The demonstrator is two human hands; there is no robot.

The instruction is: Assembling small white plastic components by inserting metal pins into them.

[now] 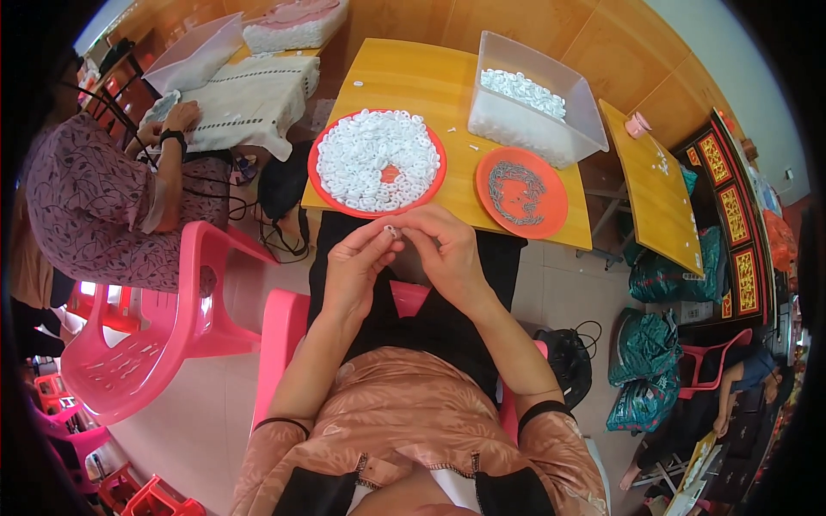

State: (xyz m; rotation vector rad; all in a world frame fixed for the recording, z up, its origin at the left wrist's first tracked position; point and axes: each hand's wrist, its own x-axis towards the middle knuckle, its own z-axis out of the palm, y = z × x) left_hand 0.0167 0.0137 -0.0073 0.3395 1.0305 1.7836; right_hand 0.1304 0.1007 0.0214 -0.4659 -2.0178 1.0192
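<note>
My left hand (354, 268) is closed, pinching a small white plastic piece (391, 230) between thumb and forefinger above my lap. Against it comes my right hand (453, 258), its fingers drawn together at the same spot; what they grip there is too small to make out. Just beyond both hands stands a round red tray (313, 176) heaped with small white ring-shaped plastic pieces (366, 159), with a gap in the heap showing the bottom. To its right, an orange plate (551, 193) holds a loose ring of small grey metal parts (499, 193).
A clear bin (508, 129) of white pieces stands at the back of the yellow table (396, 77). On the left, a co-worker (103, 189) sits at a cloth-covered table (258, 95), near a pink chair (155, 344). Green bags (644, 344) lie on the right floor.
</note>
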